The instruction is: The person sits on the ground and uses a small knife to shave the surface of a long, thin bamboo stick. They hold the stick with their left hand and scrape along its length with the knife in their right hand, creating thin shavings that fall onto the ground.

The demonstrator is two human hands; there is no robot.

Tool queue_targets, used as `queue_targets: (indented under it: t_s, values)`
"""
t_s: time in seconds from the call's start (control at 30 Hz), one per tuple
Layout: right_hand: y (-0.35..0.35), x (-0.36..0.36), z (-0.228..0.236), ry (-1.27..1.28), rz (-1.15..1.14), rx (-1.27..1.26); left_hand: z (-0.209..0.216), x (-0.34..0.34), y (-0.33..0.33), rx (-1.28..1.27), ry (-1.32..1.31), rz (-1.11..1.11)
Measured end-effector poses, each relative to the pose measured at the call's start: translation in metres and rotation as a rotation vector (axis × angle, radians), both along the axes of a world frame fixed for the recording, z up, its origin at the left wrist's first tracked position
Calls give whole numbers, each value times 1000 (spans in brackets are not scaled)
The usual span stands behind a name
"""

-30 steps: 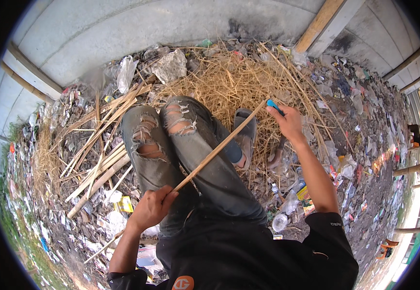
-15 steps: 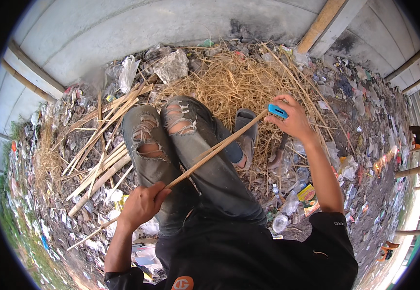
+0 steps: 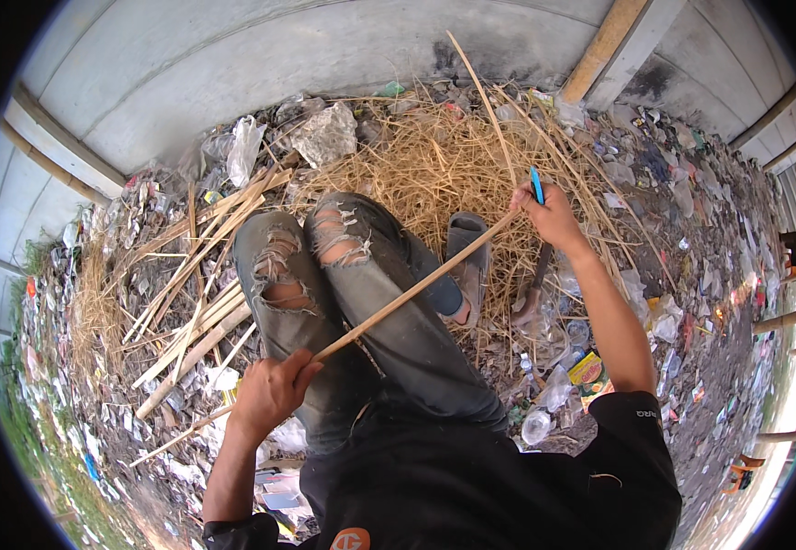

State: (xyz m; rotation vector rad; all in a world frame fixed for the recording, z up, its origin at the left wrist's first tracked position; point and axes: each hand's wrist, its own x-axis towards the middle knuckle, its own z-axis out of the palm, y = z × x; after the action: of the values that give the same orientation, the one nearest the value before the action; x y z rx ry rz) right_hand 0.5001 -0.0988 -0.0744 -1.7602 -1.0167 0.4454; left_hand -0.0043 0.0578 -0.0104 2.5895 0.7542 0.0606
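Note:
A long, pale bamboo strip (image 3: 416, 289) runs slantwise across my lap. My left hand (image 3: 274, 390) is closed round it near my left knee, and its thin tail sticks out to the lower left. At the strip's upper right end is my right hand (image 3: 549, 213), closed on a small blue tool (image 3: 536, 185), now seen edge-on. The tool's blade, if any, is hidden. Above the right hand a thinner bamboo sliver (image 3: 485, 96) rises toward the wall; whether it is joined to the strip I cannot tell.
Straw-like shavings (image 3: 416, 160) heap beyond my knees. Bamboo pieces (image 3: 187, 302) lie at the left. A rock (image 3: 324, 135) and a plastic bag (image 3: 246, 149) sit near the grey wall (image 3: 324, 46). A wooden-handled tool (image 3: 533, 289) rests beside my sandal (image 3: 467, 261); litter covers the ground.
My right hand has turned and closed in at the strip's end, so the blue tool now stands edge-on. A thin sliver now points up past that hand. My left hand has hardly moved.

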Motion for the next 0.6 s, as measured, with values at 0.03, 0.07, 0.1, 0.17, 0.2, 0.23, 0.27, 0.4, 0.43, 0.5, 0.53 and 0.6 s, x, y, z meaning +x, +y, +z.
queue_targets:
  t_s: [0.03, 0.07, 0.1, 0.17, 0.2, 0.23, 0.27, 0.4, 0.43, 0.5, 0.53, 0.6]
  values:
    - [-2, 4, -4, 171, -7, 4, 0, 0, 0, 24, 10, 1]
    - [-4, 7, -5, 342, -13, 7, 0, 0, -1, 47, 21, 4]
    - [-6, 10, -6, 513, -19, 10, 0, 0, -1, 70, 31, 7]
    - [-7, 16, -14, 556, -7, 15, -1, 0, -2, 113, 52, 0]
    - [-9, 19, -17, 576, -2, 17, -1, 0, -2, 134, 62, -5]
    - [-11, 23, -19, 682, 16, 66, -2, 0, -2, 153, 62, -12]
    - [-11, 23, -19, 790, 38, 115, -2, -1, -2, 172, 63, -16]
    - [-15, 44, -13, 1180, 51, 394, -2, -3, -3, 280, 69, -24]
    - [-18, 51, -9, 1132, -12, 385, -2, -3, -3, 278, 65, -22]
    - [-25, 60, 0, 1036, -136, 364, -2, -4, -5, 273, 60, -16]
    - [-26, 62, 0, 669, -310, 272, -1, -3, -5, 259, 48, -9]
    - [-29, 62, -2, 25, -546, 91, 0, 1, -8, 231, 29, 7]
